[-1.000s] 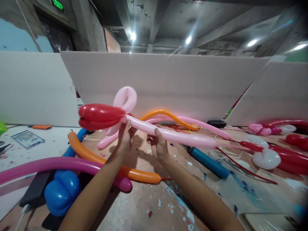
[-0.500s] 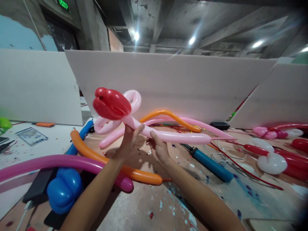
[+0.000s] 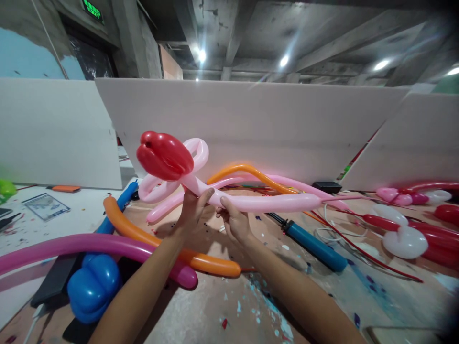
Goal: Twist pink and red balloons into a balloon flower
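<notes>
A pale pink modelling balloon (image 3: 272,202) stretches to the right from a twisted flower shape, its thin uninflated tail trailing off the end. At its left end sits a red balloon bud (image 3: 165,155) with two pink loops (image 3: 199,152) beside it. My left hand (image 3: 193,208) is closed round the pink balloon just below the bud. Close beside it, my right hand (image 3: 234,220) pinches the same balloon between thumb and fingers. Both hands hold it above the table, and some fingertips are hidden behind the balloon.
Orange (image 3: 211,264), magenta (image 3: 107,242) and blue (image 3: 93,289) balloons lie at the left. A blue hand pump (image 3: 315,246) rests right of my hands. White and red balloons (image 3: 405,242) lie farther right. White boards (image 3: 251,124) stand behind the table (image 3: 201,310).
The pink balloon's inflated end reaches slightly farther right, and its tail now points a little higher. Both hands keep their hold, and the view has shifted slightly.
</notes>
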### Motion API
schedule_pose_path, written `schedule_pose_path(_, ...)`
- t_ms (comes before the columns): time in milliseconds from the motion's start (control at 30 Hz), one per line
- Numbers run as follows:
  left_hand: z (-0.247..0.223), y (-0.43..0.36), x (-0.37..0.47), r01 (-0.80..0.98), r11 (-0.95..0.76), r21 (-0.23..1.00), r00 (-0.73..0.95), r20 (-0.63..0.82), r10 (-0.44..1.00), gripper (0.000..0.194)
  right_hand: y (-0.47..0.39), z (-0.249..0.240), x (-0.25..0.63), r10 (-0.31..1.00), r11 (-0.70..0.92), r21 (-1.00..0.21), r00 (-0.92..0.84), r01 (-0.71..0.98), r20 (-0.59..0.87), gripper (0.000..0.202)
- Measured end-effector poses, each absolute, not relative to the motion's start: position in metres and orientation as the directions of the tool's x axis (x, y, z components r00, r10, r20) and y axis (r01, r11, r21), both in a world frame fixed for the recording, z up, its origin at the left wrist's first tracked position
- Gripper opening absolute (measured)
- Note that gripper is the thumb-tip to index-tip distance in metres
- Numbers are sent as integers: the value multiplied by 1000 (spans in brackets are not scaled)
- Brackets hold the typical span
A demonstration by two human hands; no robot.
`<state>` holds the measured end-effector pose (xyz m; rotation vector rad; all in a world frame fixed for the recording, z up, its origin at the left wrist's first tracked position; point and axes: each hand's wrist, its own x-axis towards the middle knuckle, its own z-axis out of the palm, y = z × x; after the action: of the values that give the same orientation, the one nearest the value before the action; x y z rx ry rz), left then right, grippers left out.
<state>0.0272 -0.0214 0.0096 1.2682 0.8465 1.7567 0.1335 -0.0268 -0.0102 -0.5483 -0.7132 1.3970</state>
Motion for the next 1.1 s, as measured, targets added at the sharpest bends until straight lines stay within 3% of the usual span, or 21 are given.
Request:
schedule_pose_path(100, 7, -19, 27, -191, -472, 861, -126, 455, 882, 26, -28, -8, 134, 993, 100, -732, 27, -674, 111, 26)
schedule_pose_path(300, -1, -9, 25, -132, -423, 897, -192, 395, 898, 31, -27, -11, 135, 995, 93, -764, 27, -639, 98, 24)
schedule_pose_path(867, -3, -10, 30, -191, -347, 918, -276, 289, 917, 27, -26, -15, 135, 994, 91, -771, 8, -631, 111, 24)
schedule_pose_path(1000, 1, -11, 29, -431, -325, 842, -172, 277, 945, 27, -18, -19, 140, 994, 72, -751, -18, -656, 110, 23)
schedule_pose_path(1100, 5, -5, 24, -719, -234, 654, -194, 133, 972, 21, -11, -27, 140, 992, 80, -782, -28, -618, 124, 22)
